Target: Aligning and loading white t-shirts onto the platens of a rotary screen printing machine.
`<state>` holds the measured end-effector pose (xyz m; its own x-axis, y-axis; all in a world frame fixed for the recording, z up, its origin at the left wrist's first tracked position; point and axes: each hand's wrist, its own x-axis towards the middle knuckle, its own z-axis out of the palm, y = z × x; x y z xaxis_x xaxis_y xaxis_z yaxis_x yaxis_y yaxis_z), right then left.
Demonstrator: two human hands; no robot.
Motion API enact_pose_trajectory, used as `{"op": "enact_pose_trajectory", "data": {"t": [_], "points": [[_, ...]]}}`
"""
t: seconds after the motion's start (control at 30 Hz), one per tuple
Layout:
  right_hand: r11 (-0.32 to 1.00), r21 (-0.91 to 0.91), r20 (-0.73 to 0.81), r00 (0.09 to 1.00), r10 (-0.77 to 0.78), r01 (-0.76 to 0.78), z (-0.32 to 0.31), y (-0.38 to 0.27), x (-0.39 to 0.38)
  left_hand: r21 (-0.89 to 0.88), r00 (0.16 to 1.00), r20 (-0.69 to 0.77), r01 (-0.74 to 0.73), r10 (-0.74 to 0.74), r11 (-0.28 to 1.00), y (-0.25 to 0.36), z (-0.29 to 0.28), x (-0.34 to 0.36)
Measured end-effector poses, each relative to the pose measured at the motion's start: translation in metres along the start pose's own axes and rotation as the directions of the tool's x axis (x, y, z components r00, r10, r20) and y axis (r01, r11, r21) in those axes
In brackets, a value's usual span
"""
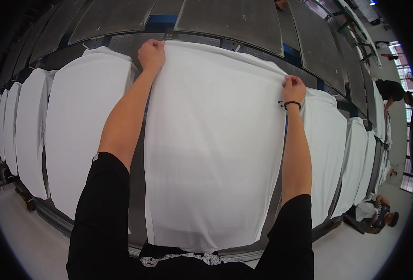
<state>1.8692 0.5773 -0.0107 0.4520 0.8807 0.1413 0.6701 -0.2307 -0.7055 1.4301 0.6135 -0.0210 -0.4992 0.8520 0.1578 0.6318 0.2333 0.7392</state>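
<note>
A piece of plain white fabric (216,140) lies spread over a flat dark board in front of me, its near end reaching almost to my waist. At its far left corner my left hand (152,55) pinches the edge between thumb and fingers. My right hand (294,89), with a dark beaded bracelet at the wrist, grips the far right corner the same way. Between the hands the far edge is drawn out, with a fold along it towards the right. Faint creases run across the fabric, and the board beneath it is mostly hidden.
More boards covered in white fabric stand in a row at left (83,126) and right (325,149). Beyond the far edge are bare dark boards (230,23) on a blue frame. One person (379,214) is at lower right, another (393,91) at upper right.
</note>
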Motion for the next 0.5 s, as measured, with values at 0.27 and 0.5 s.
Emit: {"op": "enact_pose_trajectory", "data": {"t": [0.27,0.5], "points": [[0.982,0.092,-0.005,0.986,-0.165,0.165,-0.044,0.036,-0.092,-0.424,0.958,0.282,0.167,-0.045,0.890,-0.033,-0.057,-0.059],[0.949,0.269,0.269,0.959,0.087,-0.162,-0.139,0.096,-0.297,-0.257,0.830,0.502,0.410,-0.242,0.875,-0.081,-0.205,-0.323]]}}
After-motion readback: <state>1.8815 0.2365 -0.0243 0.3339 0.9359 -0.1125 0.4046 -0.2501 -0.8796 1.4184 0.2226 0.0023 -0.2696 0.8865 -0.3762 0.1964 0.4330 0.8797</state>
